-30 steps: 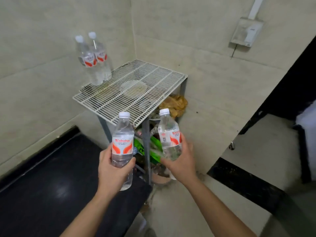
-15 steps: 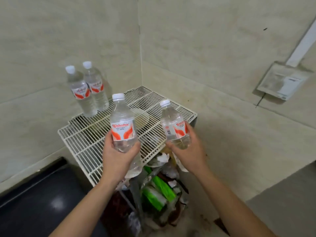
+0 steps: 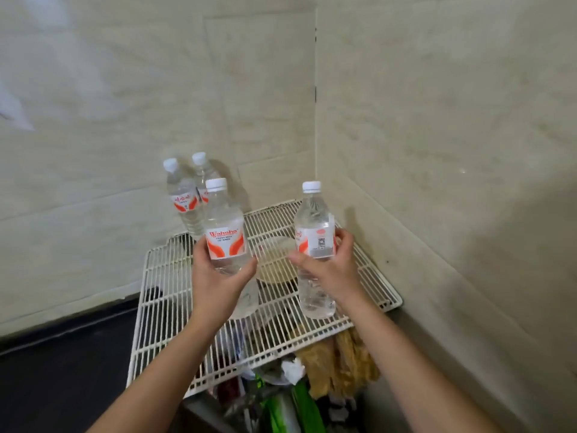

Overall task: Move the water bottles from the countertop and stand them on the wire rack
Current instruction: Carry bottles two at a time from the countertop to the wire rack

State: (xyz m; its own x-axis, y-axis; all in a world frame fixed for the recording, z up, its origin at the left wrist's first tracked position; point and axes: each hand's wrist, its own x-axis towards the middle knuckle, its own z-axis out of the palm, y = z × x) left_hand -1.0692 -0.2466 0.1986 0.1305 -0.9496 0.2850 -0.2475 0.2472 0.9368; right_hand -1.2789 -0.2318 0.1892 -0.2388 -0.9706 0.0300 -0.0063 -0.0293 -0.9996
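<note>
I hold two clear water bottles with white caps and orange-red labels, upright over the white wire rack [image 3: 162,295]. My left hand [image 3: 215,279] grips the left bottle [image 3: 225,232] around its middle, above the rack's centre. My right hand [image 3: 331,270] grips the right bottle [image 3: 313,235] at its label; its base is low over the rack's right part, and I cannot tell if it touches. Two more bottles [image 3: 184,198] stand at the rack's back left corner against the wall.
The rack sits in a corner of beige tiled walls. A pale round dish [image 3: 276,264] shows under the wires between my hands. Below the rack lies clutter: green packaging [image 3: 306,407], a brown bundle [image 3: 340,367]. A black countertop [image 3: 62,370] is at the lower left.
The view has closed in on the rack and both hands have carried their bottles forward over it. The right bottle has turned, showing the code side of its label.
</note>
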